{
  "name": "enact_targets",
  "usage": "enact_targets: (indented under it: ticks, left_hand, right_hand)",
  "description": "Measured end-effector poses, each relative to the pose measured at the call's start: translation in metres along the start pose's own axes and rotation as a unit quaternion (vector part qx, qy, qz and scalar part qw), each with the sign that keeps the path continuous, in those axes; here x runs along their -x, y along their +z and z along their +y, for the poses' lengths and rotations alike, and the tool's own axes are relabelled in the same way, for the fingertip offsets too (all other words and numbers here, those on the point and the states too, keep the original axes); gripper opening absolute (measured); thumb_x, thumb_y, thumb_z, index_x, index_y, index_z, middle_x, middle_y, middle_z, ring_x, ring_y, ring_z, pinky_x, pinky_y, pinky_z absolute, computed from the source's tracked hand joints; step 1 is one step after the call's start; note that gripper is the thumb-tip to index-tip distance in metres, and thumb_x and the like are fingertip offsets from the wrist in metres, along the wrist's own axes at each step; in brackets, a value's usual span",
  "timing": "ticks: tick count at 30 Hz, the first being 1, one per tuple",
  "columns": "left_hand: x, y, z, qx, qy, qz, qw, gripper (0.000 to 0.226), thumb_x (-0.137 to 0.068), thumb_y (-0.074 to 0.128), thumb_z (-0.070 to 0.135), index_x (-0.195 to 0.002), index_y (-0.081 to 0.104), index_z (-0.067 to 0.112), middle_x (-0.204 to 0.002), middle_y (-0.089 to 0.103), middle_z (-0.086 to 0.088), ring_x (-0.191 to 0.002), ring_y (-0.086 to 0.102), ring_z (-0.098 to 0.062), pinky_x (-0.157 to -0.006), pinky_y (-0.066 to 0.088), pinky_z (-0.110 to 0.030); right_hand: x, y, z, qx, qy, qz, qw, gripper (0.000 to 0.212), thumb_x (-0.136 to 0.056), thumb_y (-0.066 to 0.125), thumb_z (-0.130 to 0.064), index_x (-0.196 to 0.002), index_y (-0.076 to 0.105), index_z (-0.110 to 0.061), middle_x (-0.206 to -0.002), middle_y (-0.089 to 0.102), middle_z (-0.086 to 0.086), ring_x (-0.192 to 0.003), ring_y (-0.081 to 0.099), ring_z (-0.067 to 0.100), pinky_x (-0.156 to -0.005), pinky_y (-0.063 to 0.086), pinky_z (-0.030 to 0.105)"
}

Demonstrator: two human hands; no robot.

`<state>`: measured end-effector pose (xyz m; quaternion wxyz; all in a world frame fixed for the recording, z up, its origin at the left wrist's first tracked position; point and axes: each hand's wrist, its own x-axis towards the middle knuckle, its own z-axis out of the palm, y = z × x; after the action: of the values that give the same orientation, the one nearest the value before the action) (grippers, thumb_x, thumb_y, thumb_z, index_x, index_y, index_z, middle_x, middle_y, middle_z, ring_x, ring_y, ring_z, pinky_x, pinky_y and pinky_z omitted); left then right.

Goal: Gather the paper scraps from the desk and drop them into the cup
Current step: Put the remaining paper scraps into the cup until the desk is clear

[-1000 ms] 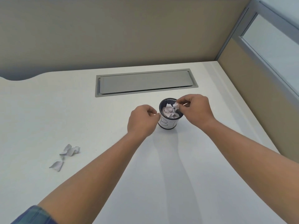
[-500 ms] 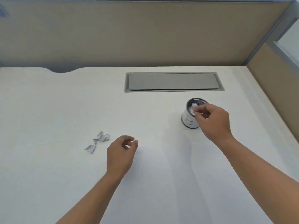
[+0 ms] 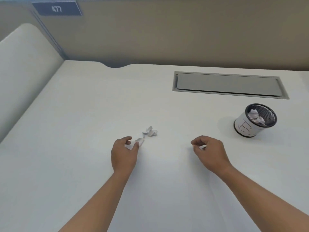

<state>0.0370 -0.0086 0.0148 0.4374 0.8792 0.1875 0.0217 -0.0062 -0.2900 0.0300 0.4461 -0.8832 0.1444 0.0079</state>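
Two crumpled paper scraps lie mid-desk: a small scrap [image 3: 140,141] and, just beyond it, a larger scrap [image 3: 150,131]. My left hand [image 3: 124,152] hovers at the small scrap, its fingers loosely curved, thumb tip right beside the paper; nothing is held. My right hand [image 3: 209,152] floats over bare desk to the right, fingers loosely curled and empty. The cup [image 3: 255,120], a black mesh holder wrapped in white paper with handwriting, stands at the right with several crumpled scraps inside.
A grey cable hatch [image 3: 229,84] is set into the white desk [image 3: 83,114] behind the cup. Beige partition walls run along the back, with a number plate [image 3: 56,8] at top left. A neighbouring desk surface [image 3: 20,56] lies at the left.
Both hands left the cup. My left hand travelled left to the scraps and my right hand pulled back from the cup rim, empty. The view swung left.
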Motion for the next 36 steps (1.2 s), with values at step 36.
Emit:
enact_targets:
  ticks: [36]
  left_hand:
    - [0.011,-0.028,-0.002,0.168,-0.038,0.014,0.985,0.026,-0.075,0.084,0.022,-0.069,0.059,0.019,-0.061,0.066,0.014,-0.059,0.063,0.0,-0.053,0.045,-0.01]
  right_hand:
    - [-0.07,0.112,-0.099,0.168,-0.045,-0.091,0.981,0.033,-0.079,0.07,-0.045,-0.107,0.067,-0.027,-0.103,0.063,-0.006,-0.098,0.06,0.017,-0.078,0.053,0.034]
